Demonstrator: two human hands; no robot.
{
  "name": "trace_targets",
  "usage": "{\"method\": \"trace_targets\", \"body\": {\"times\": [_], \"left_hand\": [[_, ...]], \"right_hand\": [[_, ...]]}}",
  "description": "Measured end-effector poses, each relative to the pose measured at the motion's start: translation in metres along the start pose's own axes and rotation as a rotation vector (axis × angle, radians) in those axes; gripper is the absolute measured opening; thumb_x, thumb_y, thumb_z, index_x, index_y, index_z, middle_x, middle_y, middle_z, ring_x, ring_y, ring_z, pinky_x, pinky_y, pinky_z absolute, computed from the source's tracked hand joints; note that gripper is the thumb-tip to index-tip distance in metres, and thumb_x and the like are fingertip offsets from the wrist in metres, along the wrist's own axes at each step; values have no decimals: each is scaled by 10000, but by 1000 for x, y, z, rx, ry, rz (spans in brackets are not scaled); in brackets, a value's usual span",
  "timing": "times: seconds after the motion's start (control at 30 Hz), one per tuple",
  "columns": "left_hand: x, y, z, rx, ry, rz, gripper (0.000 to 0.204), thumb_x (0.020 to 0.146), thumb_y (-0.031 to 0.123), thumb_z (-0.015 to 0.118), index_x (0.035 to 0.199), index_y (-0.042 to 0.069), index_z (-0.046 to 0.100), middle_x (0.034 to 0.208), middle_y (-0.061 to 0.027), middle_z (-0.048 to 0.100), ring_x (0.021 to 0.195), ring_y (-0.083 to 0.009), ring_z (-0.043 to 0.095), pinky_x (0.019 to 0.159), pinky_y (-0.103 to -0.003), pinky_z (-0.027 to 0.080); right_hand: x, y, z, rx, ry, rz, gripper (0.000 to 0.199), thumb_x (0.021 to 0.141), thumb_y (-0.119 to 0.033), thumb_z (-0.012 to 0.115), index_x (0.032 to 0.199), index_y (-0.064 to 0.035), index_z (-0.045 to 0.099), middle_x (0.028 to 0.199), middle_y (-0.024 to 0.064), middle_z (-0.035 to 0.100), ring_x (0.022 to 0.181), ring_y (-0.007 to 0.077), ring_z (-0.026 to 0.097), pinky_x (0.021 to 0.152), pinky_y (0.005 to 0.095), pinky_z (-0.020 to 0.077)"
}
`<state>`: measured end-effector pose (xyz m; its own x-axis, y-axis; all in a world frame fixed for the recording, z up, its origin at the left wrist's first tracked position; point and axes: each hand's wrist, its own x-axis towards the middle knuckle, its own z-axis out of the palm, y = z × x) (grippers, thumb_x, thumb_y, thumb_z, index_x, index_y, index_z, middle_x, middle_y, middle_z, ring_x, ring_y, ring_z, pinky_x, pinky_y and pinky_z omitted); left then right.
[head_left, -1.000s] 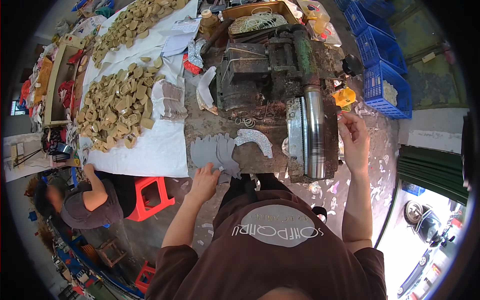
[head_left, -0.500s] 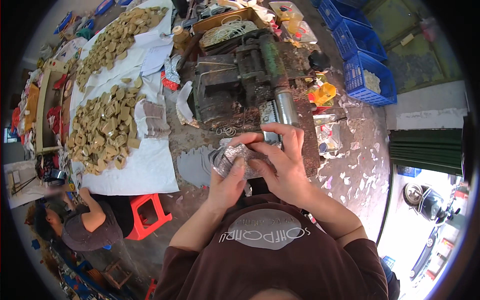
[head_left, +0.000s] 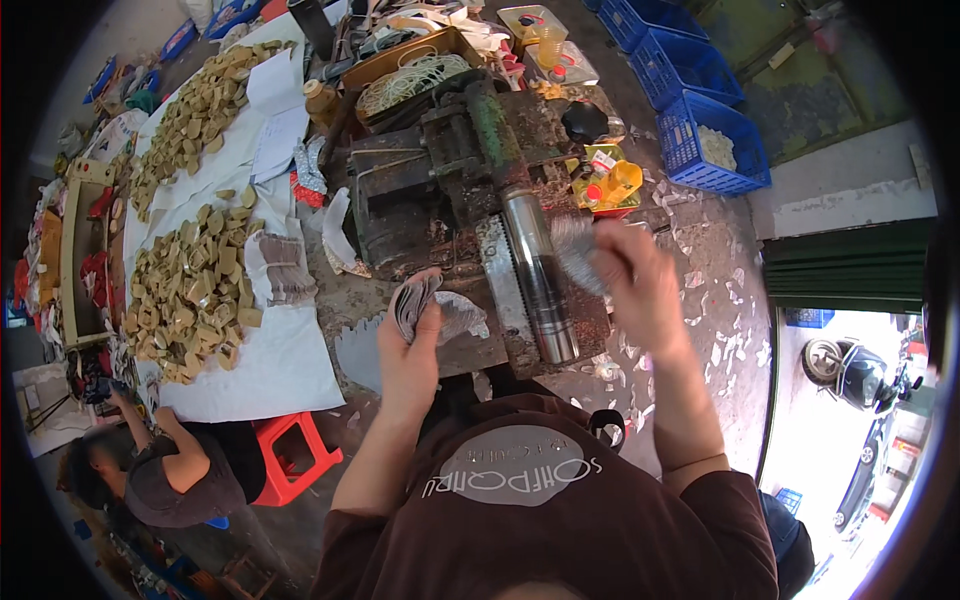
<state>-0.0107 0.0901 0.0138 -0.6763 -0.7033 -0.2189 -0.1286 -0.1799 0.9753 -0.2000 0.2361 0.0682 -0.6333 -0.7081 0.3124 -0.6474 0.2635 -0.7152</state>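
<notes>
My left hand (head_left: 418, 345) grips a folded bundle of thin grey, silvery sheets (head_left: 410, 300), thumb against its side. A shiny silver flap (head_left: 460, 314) spreads from beside the thumb. Off to the right, my right hand (head_left: 643, 285) is closed on a silvery sheet (head_left: 574, 252); hand and sheet are slightly blurred. Between both hands a polished metal shaft (head_left: 545, 290) and a toothed bar (head_left: 503, 275) reach toward me from a dark, greasy machine (head_left: 405, 200) with a worn green part.
On the left, a white-covered table (head_left: 280, 375) bears heaps of tan blocks (head_left: 190, 300) and a stack of grey sheets (head_left: 282, 265). A red stool (head_left: 295, 455) stands by a seated person (head_left: 180, 460). Blue crates (head_left: 710, 145) line the right; scraps litter the floor.
My hands were together on the silvery bundle; the right has moved away to the right with one sheet. The metal shaft now extends farther toward me. The view has shifted slightly.
</notes>
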Motion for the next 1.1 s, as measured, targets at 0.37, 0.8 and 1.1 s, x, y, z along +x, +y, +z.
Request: {"method": "trace_targets", "body": {"times": [0.37,0.8,1.1], "left_hand": [[-6,-5,41,586,-407,307,632,681,-97,618,1264,-10,391,1308,-206,315,1160,-432,415,973,-440,374],[-15,-57,-104,873,125,280,452,671,-122,520,1102,12,543,1195,-165,484,1127,-359,465,965,-404,362],[-53,-123,-119,1241,-441,31,373,685,-26,593,1051,45,584,1154,-139,509,1017,-351,530,839,-456,423]], "right_hand": [[-6,49,16,-204,-344,-47,63,814,-94,604,875,-79,595,765,74,626,735,296,593,788,395,363],[-16,47,21,89,-145,186,225,814,-38,641,1033,-2,602,797,72,611,747,154,572,716,283,464],[-14,46,24,134,-119,181,207,840,-49,628,1039,1,600,814,74,618,767,147,575,730,280,465]]}}
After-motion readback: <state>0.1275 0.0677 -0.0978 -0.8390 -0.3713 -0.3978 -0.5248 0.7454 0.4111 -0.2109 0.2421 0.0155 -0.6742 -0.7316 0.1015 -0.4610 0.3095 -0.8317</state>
